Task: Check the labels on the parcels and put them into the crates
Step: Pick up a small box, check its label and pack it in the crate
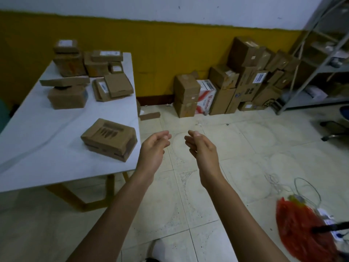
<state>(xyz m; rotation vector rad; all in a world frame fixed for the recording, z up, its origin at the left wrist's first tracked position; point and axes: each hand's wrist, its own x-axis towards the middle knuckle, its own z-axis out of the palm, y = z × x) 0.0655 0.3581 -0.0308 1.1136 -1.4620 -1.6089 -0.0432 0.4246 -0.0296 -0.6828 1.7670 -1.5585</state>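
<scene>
Fingers (166, 137) of the left hand (154, 148) are seen loosely curled with nothing held. Those of the right hand (201, 148) are bent the same way, also empty. The two palms are turned toward each other, slightly apart, above the tiled floor (226, 167).

The nearest parcel (109, 139) is found at nine o'clock from the hands, laid flat near the right edge of a white table (47, 163). It is a brown cardboard box marked with dark leaf-like shapes on its top, and it is touched by neither hand. At ten to eleven o'clock, further parcels (85, 72) are gathered at the table's far end. These are brown boxes, some stacked, several with white labels turned up.

At one o'clock larger cartons (236, 82) are piled against the yellow wall (151, 44), one of them printed red and white. Grey metal shelving (321, 69) is set at two o'clock. At four o'clock a red mesh bag (298, 224) and loose wire (306, 184) are seen on the floor. The table's right edge is seen just beside the left hand, between it and the nearest parcel.
</scene>
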